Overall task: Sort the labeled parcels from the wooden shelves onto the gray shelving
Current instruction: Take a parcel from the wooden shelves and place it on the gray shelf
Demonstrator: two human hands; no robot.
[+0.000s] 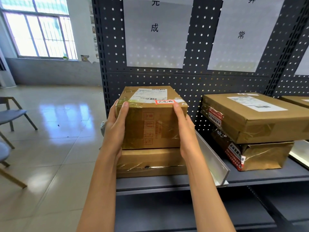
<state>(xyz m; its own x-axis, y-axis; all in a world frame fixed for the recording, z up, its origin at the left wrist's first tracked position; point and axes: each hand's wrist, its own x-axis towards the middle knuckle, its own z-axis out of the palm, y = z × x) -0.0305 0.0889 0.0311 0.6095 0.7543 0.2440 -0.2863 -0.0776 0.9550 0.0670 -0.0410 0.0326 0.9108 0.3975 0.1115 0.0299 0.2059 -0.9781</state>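
A brown cardboard parcel (pixel 151 118) with a white shipping label and a red-edged handwritten sticker rests on top of a flatter parcel (pixel 150 162) in the left bay of the gray shelf (pixel 167 182). My left hand (pixel 115 126) grips the upper parcel's left side, thumb on its top edge. On the right side, my right hand (pixel 183 129) holds it the same way. Above this bay a white paper sign (pixel 156 32) hangs on the pegboard.
A light metal divider (pixel 212 163) separates the left bay from the right one, where two stacked parcels (pixel 255 129) sit under a second sign (pixel 242 34). Chairs (pixel 11 114) stand on the tiled floor at left. A lower gray shelf (pixel 192 213) lies below.
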